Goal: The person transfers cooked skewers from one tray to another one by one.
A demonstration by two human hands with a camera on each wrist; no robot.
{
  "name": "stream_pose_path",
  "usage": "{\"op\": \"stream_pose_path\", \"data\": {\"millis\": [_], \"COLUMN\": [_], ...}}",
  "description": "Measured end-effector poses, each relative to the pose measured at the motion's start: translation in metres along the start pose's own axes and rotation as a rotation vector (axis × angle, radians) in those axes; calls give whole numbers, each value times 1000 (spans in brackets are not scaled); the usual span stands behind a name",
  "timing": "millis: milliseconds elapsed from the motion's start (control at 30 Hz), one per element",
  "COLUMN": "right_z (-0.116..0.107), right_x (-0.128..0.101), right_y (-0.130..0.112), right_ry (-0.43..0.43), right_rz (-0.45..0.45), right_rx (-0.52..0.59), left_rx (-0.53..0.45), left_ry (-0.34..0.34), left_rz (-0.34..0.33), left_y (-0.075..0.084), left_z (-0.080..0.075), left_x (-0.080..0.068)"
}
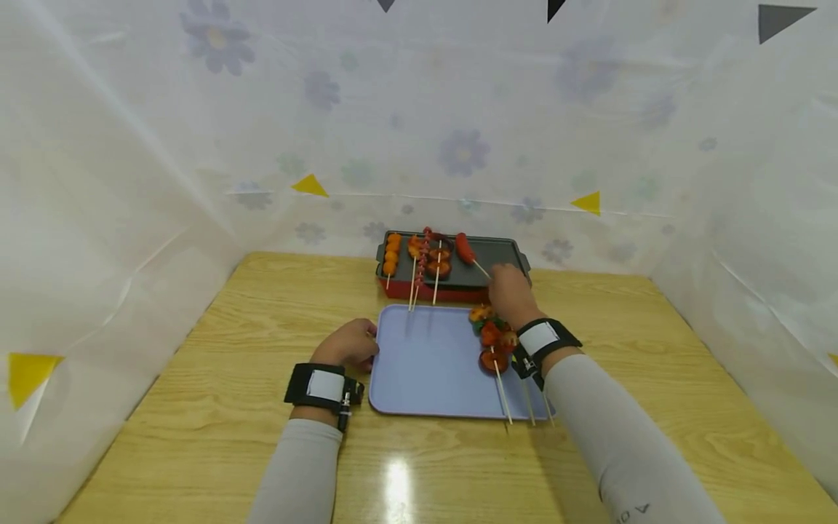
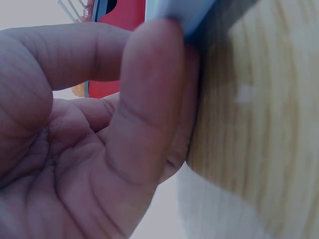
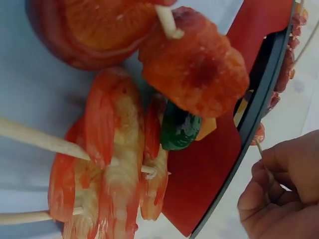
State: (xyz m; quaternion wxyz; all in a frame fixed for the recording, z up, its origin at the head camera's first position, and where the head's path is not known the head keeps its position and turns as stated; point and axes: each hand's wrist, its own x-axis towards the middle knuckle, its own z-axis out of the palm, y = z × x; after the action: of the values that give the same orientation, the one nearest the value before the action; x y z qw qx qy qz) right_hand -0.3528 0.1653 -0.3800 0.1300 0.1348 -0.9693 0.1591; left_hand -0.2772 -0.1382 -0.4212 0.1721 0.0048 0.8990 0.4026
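My right hand [image 1: 512,292] pinches the wooden stick of a red sausage skewer [image 1: 464,248], whose sausage lies over the black-topped grill [image 1: 492,254]. In the right wrist view the fingers [image 3: 279,185] of that hand curl round the thin stick. My left hand [image 1: 350,343] holds the left edge of a pale blue tray [image 1: 425,371]. Its thumb [image 2: 149,74] presses on the tray's rim [image 2: 182,12] in the left wrist view. On the tray's right side, partly behind my right wrist, lie skewers with mushroom pieces [image 1: 493,361] and shrimp [image 3: 119,144].
The grill stands behind the tray, near the patterned curtain [image 1: 393,109]. On its left part are a skewer of orange balls [image 1: 391,251], a thin skewer of small red pieces [image 1: 423,256] and a mushroom skewer [image 1: 439,268]. Their sticks jut over its front edge. Wooden table [image 1: 216,407] surrounds the tray.
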Motion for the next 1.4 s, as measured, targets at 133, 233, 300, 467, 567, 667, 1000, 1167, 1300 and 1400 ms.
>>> {"op": "stream_pose_path", "data": {"millis": [133,233,300,467,567,667,1000,1167,1300,1400], "right_z": [-3,-7,-10,-15,-16,-16,-18,-20,-20,-19], "right_x": [-4,-7,-9,-10,-10,-10,-16,-16,-16,-15], "right_y": [0,-1,-2,-8,-10,-11,-6,-6,-5,-5], "right_ry": [-5,-13,-25,-64,-82,-87,-171,-173,-197,-205], "right_rz": [46,68,80,104,111,108,150,148,161,147], "right_rx": [37,74,98,117,83,65,163,158,145,133], "left_rx": [-8,-5,0,5,-4,-6,4,17,25,25], "left_ry": [-1,-3,0,4,-1,2,5,4,5,4], "left_rz": [2,-2,-7,-4,0,4,8,-1,2,9], "left_y": [-1,-2,-2,-4,-5,-6,-4,-1,-2,-2], "left_z": [1,0,-1,-2,-1,0,2,0,0,0], "left_x": [2,2,2,3,3,4,3,2,2,3]}}
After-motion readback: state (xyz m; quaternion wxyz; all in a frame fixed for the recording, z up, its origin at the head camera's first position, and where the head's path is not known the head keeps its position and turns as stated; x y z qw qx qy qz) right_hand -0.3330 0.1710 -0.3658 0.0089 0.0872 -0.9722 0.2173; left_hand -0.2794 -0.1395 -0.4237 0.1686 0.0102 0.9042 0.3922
